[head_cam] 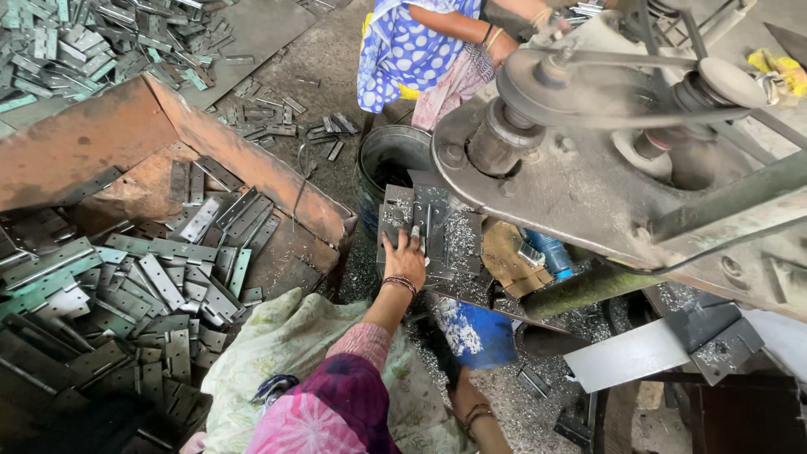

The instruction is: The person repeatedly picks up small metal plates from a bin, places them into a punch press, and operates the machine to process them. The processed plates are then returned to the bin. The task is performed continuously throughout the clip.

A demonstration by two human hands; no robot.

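Nearest us, at six o'clock, our right hand is mostly hidden below a blue can; we cannot tell whether its fingers are open or closed. Ahead, our left hand lies flat, fingers spread and pressing a grey metal plate onto the machine's worktop, which is strewn with metal filings. The plate sits just under the front edge of the belt-driven machine; its long axis runs six to twelve o'clock, far end toward a dark bucket. We judge the step is best done with the plate flat and square and fingertips away from the tool. At nine o'clock lies a pile of hinge plates; at twelve, another person works.
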